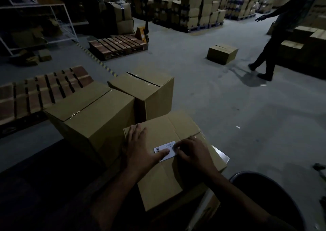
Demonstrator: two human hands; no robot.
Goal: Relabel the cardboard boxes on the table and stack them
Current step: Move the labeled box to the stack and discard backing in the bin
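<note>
At the far left you see a white metal shelf frame (pixel 53 18), and below it a flat wooden pallet (pixel 40 93) lies on the grey concrete floor (pixel 229 116). Just beside this pallet stands a large closed brown cardboard box (pixel 93 114), and a second closed brown cardboard box (pixel 146 91) stands behind it, touching its right side. Further back there is another wooden pallet (pixel 118 45) with a yellow pallet jack (pixel 142 33) at its end.

In front of you is the nearest brown cardboard box (pixel 164 170), the one you are working on; what carries it is too dark to tell. Your left hand (pixel 139 147) lies flat on its top with the fingers spread and straight, and the thumb presses on the left part of a small white paper label (pixel 165 151). This label lies on the top face of the box, between your two hands. Your right hand (pixel 192 151) has the fingers curled and it pinches the right edge of the label.

To the right, a small brown cardboard box (pixel 222 53) lies alone on the floor, well apart from you. At the far right another person in dark clothes (pixel 275 41) stands with one arm stretched out, near low stacks of brown boxes (pixel 310 45). A dark round bin (pixel 264 200) is at the lower right.
</note>
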